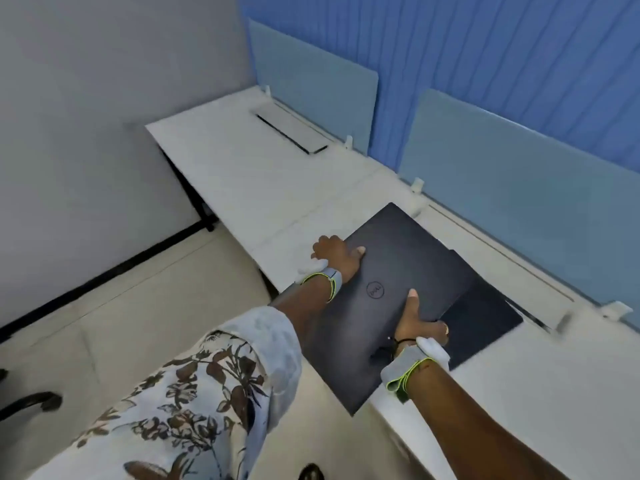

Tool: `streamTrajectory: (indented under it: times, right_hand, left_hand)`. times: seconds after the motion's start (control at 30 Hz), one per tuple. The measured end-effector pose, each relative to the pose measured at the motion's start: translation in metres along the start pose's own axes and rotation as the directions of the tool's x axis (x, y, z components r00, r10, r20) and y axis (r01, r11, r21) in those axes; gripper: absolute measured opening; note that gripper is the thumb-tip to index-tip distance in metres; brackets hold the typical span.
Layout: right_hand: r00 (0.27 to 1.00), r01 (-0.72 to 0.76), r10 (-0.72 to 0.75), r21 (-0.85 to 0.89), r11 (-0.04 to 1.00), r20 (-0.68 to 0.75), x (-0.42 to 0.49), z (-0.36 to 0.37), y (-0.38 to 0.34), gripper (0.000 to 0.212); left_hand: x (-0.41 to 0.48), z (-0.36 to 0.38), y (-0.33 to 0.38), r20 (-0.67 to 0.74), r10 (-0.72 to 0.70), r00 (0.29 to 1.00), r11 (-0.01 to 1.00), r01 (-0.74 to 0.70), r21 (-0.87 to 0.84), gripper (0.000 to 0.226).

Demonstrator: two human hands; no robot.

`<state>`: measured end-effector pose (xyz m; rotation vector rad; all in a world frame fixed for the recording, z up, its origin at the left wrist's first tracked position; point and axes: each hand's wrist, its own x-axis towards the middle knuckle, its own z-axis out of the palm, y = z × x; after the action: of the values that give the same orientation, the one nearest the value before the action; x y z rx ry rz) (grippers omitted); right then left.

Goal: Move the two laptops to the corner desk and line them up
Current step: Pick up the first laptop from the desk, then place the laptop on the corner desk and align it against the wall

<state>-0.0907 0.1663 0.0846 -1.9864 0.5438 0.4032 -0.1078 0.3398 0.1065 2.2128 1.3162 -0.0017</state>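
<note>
A closed dark laptop (401,271) with a round logo on its lid is held tilted over the front edge of the white desk. My left hand (337,256) grips its left edge, thumb on the lid. My right hand (417,323) grips its right edge, thumb on top. A second dark closed laptop (485,323) lies flat on the desk, partly under the first one. The corner desk (242,168) stretches to the upper left against the grey wall.
Pale blue divider panels (311,81) stand along the back of the desks, with a cable tray lid (294,131) open near them. A black chair arm (31,403) shows at lower left over the tiled floor.
</note>
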Motion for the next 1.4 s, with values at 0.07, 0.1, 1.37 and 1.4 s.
streamTrajectory:
  times: [0.07,0.1,1.37,1.4]
  right_hand:
    - [1.000,0.014,-0.014,0.012,1.000,0.024,-0.017,0.033,-0.012,0.081]
    - [0.999,0.032,-0.033,0.006,0.999,0.027,-0.023,0.049,-0.018,0.080]
    - [0.995,-0.097,0.098,0.036,0.995,-0.005,-0.066,0.758,-0.379,0.097]
    - [0.994,-0.112,0.112,0.037,0.993,-0.015,-0.067,0.776,-0.388,0.093]
  left_hand:
    - [0.024,-0.022,-0.023,-0.008,-0.007,1.000,1.000,0.007,-0.006,0.068]
    - [0.037,-0.032,-0.033,-0.013,-0.015,1.000,1.000,0.015,-0.013,0.069]
    - [0.759,-0.342,-0.227,0.146,-0.027,0.989,0.998,0.034,-0.049,0.070]
    - [0.781,-0.349,-0.229,0.160,-0.023,0.987,0.999,0.027,-0.024,0.071]
